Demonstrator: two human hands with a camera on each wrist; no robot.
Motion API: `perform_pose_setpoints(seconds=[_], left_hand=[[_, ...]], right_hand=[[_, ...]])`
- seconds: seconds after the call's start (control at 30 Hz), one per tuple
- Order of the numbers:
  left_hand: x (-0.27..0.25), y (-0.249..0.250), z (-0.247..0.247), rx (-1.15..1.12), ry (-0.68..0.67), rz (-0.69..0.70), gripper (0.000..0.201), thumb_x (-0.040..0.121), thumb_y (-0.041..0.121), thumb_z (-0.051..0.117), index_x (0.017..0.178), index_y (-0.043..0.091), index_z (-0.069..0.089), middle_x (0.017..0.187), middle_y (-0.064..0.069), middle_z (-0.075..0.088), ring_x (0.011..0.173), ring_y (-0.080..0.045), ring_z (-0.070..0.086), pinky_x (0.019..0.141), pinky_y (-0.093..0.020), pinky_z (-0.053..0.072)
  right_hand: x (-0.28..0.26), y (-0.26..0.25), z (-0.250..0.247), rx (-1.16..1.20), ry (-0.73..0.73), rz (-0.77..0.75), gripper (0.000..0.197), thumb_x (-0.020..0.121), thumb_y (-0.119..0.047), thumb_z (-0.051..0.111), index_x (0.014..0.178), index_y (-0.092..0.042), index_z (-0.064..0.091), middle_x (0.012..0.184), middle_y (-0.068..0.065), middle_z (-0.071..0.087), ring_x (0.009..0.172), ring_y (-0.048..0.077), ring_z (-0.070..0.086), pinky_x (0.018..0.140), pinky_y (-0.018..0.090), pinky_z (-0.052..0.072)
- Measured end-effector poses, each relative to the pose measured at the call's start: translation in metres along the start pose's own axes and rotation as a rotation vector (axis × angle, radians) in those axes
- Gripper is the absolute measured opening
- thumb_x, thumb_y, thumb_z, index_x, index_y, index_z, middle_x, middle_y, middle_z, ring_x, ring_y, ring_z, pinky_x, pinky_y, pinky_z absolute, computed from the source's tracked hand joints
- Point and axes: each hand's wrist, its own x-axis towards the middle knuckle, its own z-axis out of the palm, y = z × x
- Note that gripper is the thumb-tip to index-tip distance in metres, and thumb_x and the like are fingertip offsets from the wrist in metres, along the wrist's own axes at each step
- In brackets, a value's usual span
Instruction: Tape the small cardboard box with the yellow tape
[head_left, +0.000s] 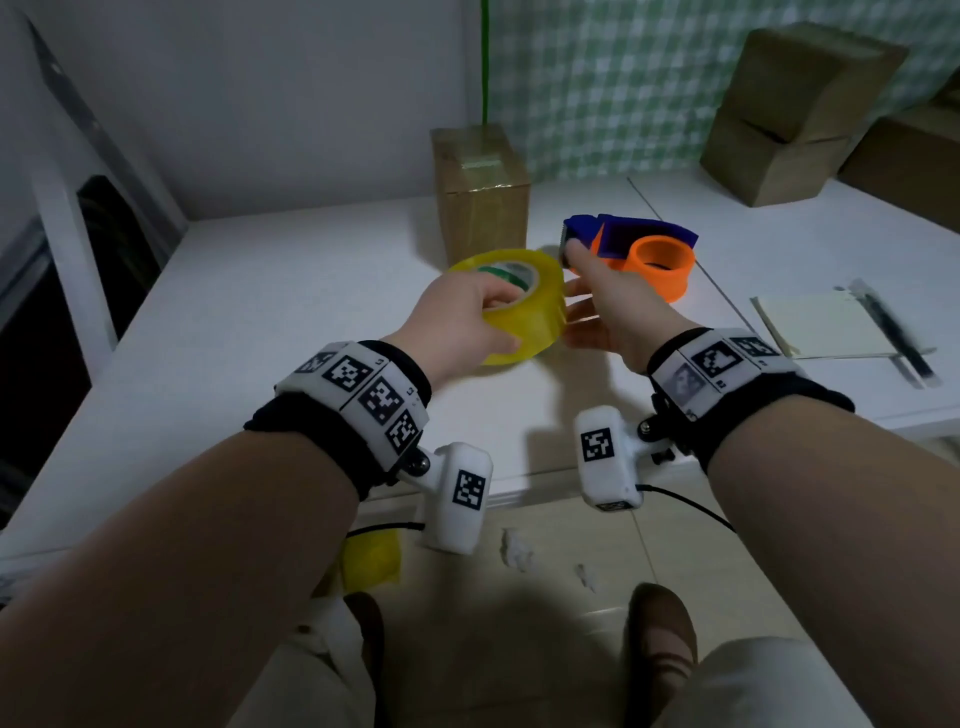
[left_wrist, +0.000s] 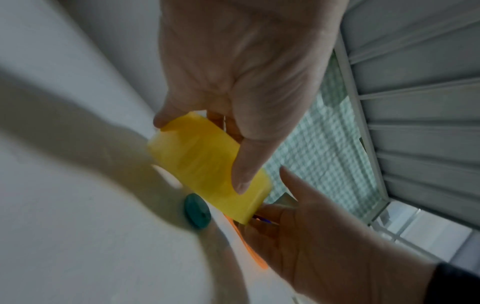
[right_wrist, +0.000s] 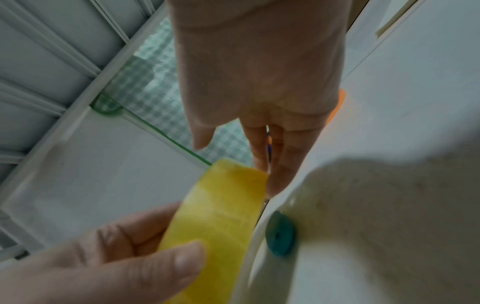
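Note:
My left hand (head_left: 483, 317) grips the yellow tape roll (head_left: 524, 317) just above the white table (head_left: 260, 312), thumb on the outer face, fingers in the core. The left wrist view shows that thumb lying across the roll (left_wrist: 207, 170). My right hand (head_left: 602, 306) is at the roll's right side with straight fingers, index raised toward the dispenser. In the right wrist view its fingertips (right_wrist: 280, 176) reach the roll's edge (right_wrist: 223, 216); I cannot tell whether they touch. The small cardboard box (head_left: 480, 192) stands upright behind the roll, with tape across its top.
A blue and orange tape dispenser (head_left: 639, 249) lies just behind my right hand. Larger cardboard boxes (head_left: 789, 114) are stacked at the back right. A notepad (head_left: 826, 325) and pen (head_left: 893, 332) lie at the right. The near table edge is by my wrists.

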Motion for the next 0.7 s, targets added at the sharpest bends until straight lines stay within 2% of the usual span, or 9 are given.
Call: perform_pose_setpoints(seconds=[0.07, 0.13, 0.2, 0.27, 0.33, 0.4, 0.57, 0.63, 0.7], left_hand=[[0.001, 0.004, 0.002, 0.087, -0.003, 0.033, 0.050, 0.071, 0.013, 0.077, 0.120, 0.019, 0.064, 0.112, 0.005, 0.063, 0.099, -0.007, 0.054, 0.081, -0.015, 0.036], [0.004, 0.005, 0.003, 0.088, 0.011, 0.045, 0.051, 0.070, 0.015, 0.078, 0.119, 0.020, 0.064, 0.113, 0.006, 0.063, 0.100, -0.005, 0.055, 0.077, -0.010, 0.034], [0.005, 0.006, 0.003, -0.025, 0.049, 0.017, 0.052, 0.071, 0.015, 0.077, 0.121, 0.019, 0.061, 0.115, 0.004, 0.061, 0.103, -0.009, 0.056, 0.073, -0.009, 0.037], [0.007, 0.007, 0.003, -0.156, 0.089, -0.051, 0.053, 0.079, 0.012, 0.069, 0.129, 0.020, 0.054, 0.127, 0.000, 0.055, 0.108, -0.012, 0.052, 0.077, -0.011, 0.038], [0.009, 0.007, 0.004, -0.254, 0.102, -0.140, 0.054, 0.085, 0.011, 0.059, 0.137, 0.021, 0.046, 0.138, -0.002, 0.048, 0.119, -0.016, 0.048, 0.087, -0.020, 0.038], [0.011, 0.006, 0.005, -0.326, 0.111, -0.196, 0.054, 0.087, 0.012, 0.053, 0.139, 0.021, 0.043, 0.142, -0.002, 0.045, 0.125, -0.019, 0.045, 0.093, -0.026, 0.039], [0.010, 0.006, 0.005, -0.389, 0.069, -0.300, 0.051, 0.089, 0.019, 0.052, 0.139, 0.022, 0.041, 0.137, -0.004, 0.048, 0.122, -0.022, 0.046, 0.088, -0.028, 0.039], [0.009, 0.008, 0.006, -0.425, 0.039, -0.322, 0.049, 0.089, 0.019, 0.053, 0.138, 0.019, 0.043, 0.133, -0.007, 0.052, 0.120, -0.023, 0.049, 0.096, -0.032, 0.042], [0.007, 0.012, 0.005, -0.448, 0.017, -0.338, 0.041, 0.091, 0.016, 0.052, 0.131, 0.014, 0.049, 0.118, -0.007, 0.059, 0.113, -0.022, 0.054, 0.102, -0.036, 0.042]], right_hand=[[-0.002, -0.001, -0.002, -0.097, -0.020, -0.009, 0.064, 0.067, -0.057, 0.071, 0.099, -0.002, 0.066, 0.090, 0.012, 0.063, 0.074, 0.025, 0.064, 0.064, 0.032, 0.060], [0.001, 0.004, -0.004, -0.197, 0.015, -0.012, 0.043, 0.071, -0.045, 0.074, 0.083, -0.005, 0.063, 0.085, 0.015, 0.061, 0.075, 0.029, 0.065, 0.073, 0.039, 0.061], [0.004, 0.009, -0.007, -0.286, 0.059, -0.008, 0.035, 0.073, -0.040, 0.072, 0.076, -0.006, 0.063, 0.083, 0.019, 0.063, 0.080, 0.035, 0.067, 0.080, 0.049, 0.058], [0.005, 0.011, -0.008, -0.334, 0.080, -0.010, 0.042, 0.073, -0.040, 0.071, 0.086, -0.001, 0.069, 0.088, 0.023, 0.068, 0.089, 0.040, 0.068, 0.084, 0.053, 0.056], [0.004, 0.011, -0.007, -0.367, 0.092, -0.029, 0.048, 0.077, -0.038, 0.070, 0.098, 0.004, 0.070, 0.093, 0.023, 0.070, 0.092, 0.040, 0.068, 0.086, 0.053, 0.055], [0.002, 0.010, -0.006, -0.405, 0.102, -0.050, 0.050, 0.080, -0.038, 0.068, 0.103, 0.007, 0.069, 0.091, 0.023, 0.071, 0.094, 0.040, 0.068, 0.087, 0.052, 0.055], [-0.001, 0.012, -0.005, -0.540, 0.087, -0.070, 0.052, 0.087, -0.043, 0.060, 0.101, 0.006, 0.070, 0.097, 0.024, 0.072, 0.093, 0.039, 0.069, 0.089, 0.049, 0.054], [-0.001, 0.013, -0.005, -0.613, 0.098, -0.069, 0.051, 0.089, -0.044, 0.056, 0.099, 0.004, 0.070, 0.094, 0.022, 0.074, 0.088, 0.036, 0.071, 0.088, 0.047, 0.055], [-0.004, 0.010, -0.004, -0.641, 0.123, -0.074, 0.048, 0.090, -0.043, 0.055, 0.098, 0.003, 0.069, 0.091, 0.021, 0.075, 0.084, 0.034, 0.072, 0.085, 0.045, 0.057]])
